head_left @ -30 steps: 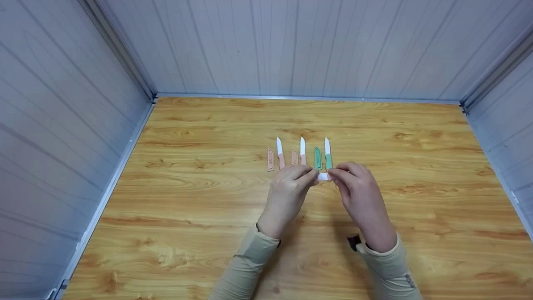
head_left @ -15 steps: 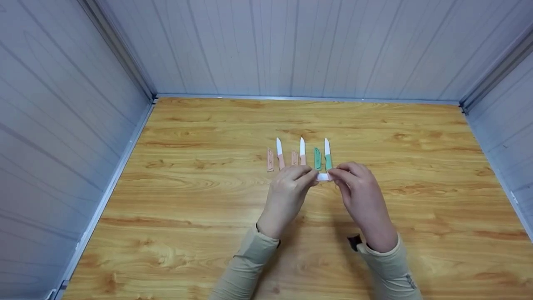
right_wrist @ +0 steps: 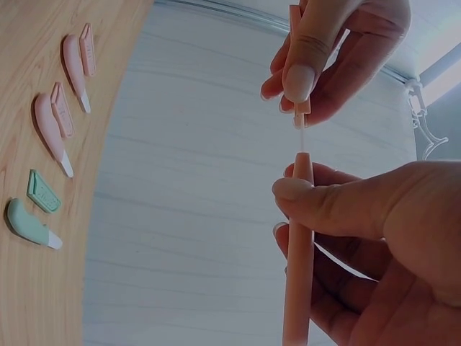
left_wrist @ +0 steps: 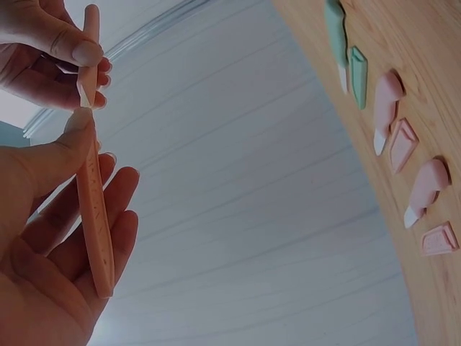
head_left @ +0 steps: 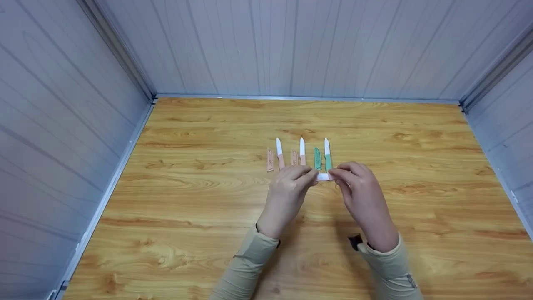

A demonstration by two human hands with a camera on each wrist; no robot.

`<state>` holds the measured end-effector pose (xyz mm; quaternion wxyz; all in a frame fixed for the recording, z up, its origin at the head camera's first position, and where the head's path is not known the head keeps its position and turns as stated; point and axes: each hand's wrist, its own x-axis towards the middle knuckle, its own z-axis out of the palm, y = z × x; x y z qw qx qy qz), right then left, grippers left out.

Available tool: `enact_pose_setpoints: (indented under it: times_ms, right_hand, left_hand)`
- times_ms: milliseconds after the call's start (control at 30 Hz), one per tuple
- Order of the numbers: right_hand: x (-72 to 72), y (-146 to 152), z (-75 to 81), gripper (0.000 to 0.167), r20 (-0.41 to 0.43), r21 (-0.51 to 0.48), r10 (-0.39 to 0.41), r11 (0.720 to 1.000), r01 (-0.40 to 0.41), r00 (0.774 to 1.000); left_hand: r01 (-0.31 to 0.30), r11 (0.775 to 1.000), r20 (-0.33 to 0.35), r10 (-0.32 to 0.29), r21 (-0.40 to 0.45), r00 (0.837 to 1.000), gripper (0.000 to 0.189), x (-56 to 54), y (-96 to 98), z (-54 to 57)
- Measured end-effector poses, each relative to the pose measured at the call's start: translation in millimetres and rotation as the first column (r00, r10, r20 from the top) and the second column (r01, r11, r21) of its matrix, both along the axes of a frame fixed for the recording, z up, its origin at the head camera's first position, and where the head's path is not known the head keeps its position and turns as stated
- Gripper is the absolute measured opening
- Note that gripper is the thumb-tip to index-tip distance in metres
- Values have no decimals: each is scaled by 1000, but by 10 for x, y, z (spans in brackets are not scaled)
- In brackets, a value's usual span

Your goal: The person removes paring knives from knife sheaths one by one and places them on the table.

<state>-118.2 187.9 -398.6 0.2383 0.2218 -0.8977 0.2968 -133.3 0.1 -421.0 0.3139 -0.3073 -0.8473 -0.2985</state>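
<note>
Pinched in my left hand (head_left: pixel 288 193) is a peach knife sheath (left_wrist: pixel 95 223) with embossed marks. My right hand (head_left: pixel 364 198) grips the smooth peach handle (right_wrist: pixel 299 267) of a paring knife. A short stretch of its white blade (head_left: pixel 323 177) shows between the two hands; the tip end is hidden, apparently inside the sheath. Both hands are raised above the table, just in front of a row of knives. The far hand in the right wrist view pinches the sheath from the other side of the gap.
Beyond the hands lie two pink knives (head_left: pixel 279 148) (head_left: pixel 302 148), each with a pink sheath (head_left: pixel 270 159) (head_left: pixel 294 157) to its left. A green knife (head_left: pixel 327 158) and green sheath (head_left: pixel 317 158) finish the row. Pale panel walls (head_left: pixel 275 50) enclose the wooden table (head_left: pixel 187 208).
</note>
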Motion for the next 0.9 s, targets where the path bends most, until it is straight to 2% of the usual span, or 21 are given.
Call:
enact_pose_setpoints:
  times_ms: [200, 467, 900]
  right_hand:
    - [0, 31, 8, 18, 19, 6, -23, 1000, 22, 1000]
    - [-4, 38, 6, 18, 27, 13, -28, 1000, 28, 999]
    - [-18, 61, -4, 21, 6, -11, -21, 1000, 21, 1000]
  left_hand:
    - [-18, 1000, 8, 18, 1, 1000, 15, -3, -14, 11]
    - [-12, 1000, 13, 12, 4, 1000, 16, -8, -15, -8]
    - [-25, 1000, 4, 25, -9, 1000, 15, -15, -22, -8]
